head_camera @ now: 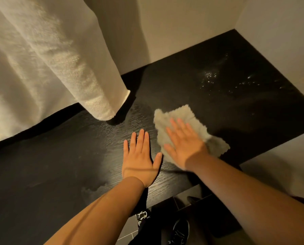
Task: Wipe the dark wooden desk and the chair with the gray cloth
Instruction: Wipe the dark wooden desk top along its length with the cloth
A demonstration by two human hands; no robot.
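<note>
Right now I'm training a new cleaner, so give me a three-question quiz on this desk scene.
1. True or false: the right hand lies flat, fingers straight, on the cloth.
2. What does the left hand rest on? A) the cloth B) the bare desk C) nothing, it hovers high
3. Fill in: droplets glisten on the desk beyond the cloth, toward the far ___ corner.

Key: 1 true; 2 B; 3 right.

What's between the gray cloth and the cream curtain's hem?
Head view: only bare dark wooden desk top between the gray fuzzy cloth and the cream curtain hem.
</note>
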